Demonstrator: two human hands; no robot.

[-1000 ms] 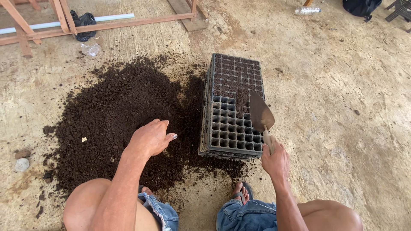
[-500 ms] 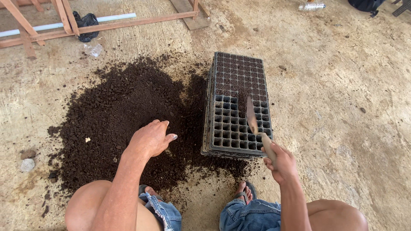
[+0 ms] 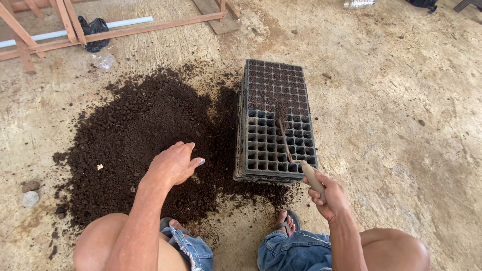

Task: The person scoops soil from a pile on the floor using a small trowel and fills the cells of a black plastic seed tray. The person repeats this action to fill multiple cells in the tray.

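My right hand [image 3: 329, 195] grips the wooden handle of a small trowel [image 3: 296, 155], whose blade stands edge-on over the middle of a black seedling tray [image 3: 253, 125]. The tray's far cells hold dark soil; the near cells look hollow. It sits on top of a stack of similar trays. My left hand [image 3: 173, 163] rests palm down, fingers loosely spread, on the near edge of a wide pile of dark soil [image 3: 135, 130] to the tray's left. It holds nothing that I can see.
My knees and a sandalled foot [image 3: 286, 221] sit at the bottom of the view. Wooden frame pieces [image 3: 125, 32], a white pipe [image 3: 75, 32], a black bag [image 3: 95, 27] and a clear plastic scrap [image 3: 103, 60] lie at the back left. Two stones [image 3: 30, 193] lie near left.
The trowel blade has turned from flat to edge-on over the tray, and its soil now lies in the middle cells. My right hand has dropped slightly nearer. My left hand stays put.
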